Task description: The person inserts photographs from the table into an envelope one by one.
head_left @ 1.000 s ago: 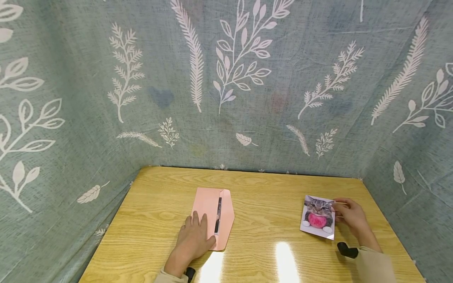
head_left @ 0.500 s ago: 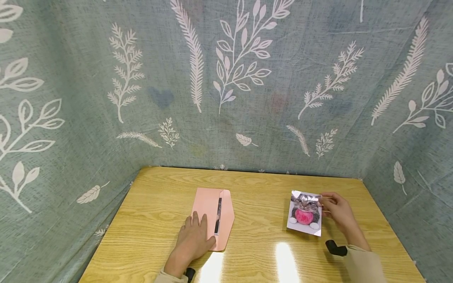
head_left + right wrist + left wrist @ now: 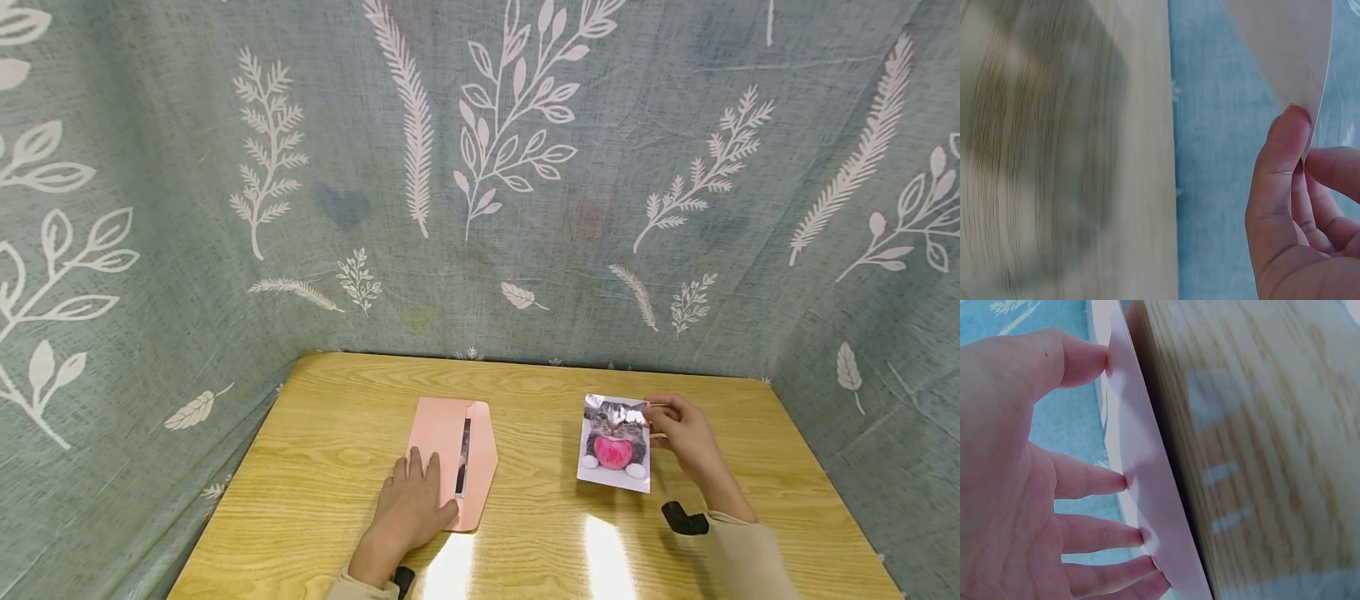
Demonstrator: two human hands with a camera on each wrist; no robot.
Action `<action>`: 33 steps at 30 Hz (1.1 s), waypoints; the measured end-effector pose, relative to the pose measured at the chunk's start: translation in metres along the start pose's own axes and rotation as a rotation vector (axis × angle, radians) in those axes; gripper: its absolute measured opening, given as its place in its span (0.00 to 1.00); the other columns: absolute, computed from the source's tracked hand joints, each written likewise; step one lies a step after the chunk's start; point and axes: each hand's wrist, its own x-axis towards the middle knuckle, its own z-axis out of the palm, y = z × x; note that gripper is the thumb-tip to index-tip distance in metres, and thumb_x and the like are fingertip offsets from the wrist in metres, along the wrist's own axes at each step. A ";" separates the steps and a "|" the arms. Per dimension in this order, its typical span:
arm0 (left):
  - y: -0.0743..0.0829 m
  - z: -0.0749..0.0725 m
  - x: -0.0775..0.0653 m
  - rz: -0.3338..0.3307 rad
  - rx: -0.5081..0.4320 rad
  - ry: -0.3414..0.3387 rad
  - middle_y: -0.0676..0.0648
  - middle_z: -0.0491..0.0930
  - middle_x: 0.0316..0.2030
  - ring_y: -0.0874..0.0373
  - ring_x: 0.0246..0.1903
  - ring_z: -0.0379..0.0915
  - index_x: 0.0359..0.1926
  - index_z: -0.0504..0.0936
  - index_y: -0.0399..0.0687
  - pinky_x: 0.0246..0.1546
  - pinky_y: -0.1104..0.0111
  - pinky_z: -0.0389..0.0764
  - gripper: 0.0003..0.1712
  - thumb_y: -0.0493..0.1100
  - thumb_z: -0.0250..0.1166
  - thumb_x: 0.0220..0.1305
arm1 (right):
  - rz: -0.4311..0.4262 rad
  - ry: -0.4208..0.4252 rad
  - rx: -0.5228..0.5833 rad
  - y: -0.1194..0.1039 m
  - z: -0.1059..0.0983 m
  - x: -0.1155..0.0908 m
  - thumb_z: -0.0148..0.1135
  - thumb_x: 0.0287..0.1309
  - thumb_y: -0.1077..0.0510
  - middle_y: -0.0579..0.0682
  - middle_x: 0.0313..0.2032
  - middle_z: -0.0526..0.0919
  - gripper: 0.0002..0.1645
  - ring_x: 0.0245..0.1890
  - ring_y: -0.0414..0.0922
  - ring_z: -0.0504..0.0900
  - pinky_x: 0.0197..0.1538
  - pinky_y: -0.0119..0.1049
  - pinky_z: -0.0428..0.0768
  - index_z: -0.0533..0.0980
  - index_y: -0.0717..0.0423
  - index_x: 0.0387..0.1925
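Observation:
A pink envelope [image 3: 438, 429] lies on the table at centre left, its pointed flap turned out to the right. Along its opening shows a dark, white-edged strip [image 3: 462, 458], apparently a photo inside. My left hand [image 3: 408, 504] rests on the envelope's near left part with fingers spread; in the left wrist view the fingertips [image 3: 1132, 537] touch the pink paper [image 3: 1154, 487]. My right hand [image 3: 686, 437] pinches the right edge of a cat photo card [image 3: 615, 450] between thumb and fingers, holding it tilted above the table. The right wrist view shows the card's white back [image 3: 1294, 50].
The wooden table [image 3: 360, 387] carries bright glare streaks near its front. A green-grey curtain [image 3: 420, 292] with white leaf prints hangs behind the table and along both sides.
My right hand has carried the cat photo card leftwards and slightly away from me, nearer the envelope. The left hand and envelope have stayed in place.

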 end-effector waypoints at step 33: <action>-0.002 0.001 0.000 -0.003 0.014 -0.002 0.22 0.58 0.68 0.25 0.66 0.55 0.71 0.65 0.32 0.59 0.37 0.66 0.47 0.60 0.62 0.61 | 0.023 -0.056 0.067 0.001 0.106 0.017 0.59 0.68 0.65 0.55 0.39 0.82 0.17 0.31 0.44 0.79 0.33 0.45 0.83 0.72 0.68 0.56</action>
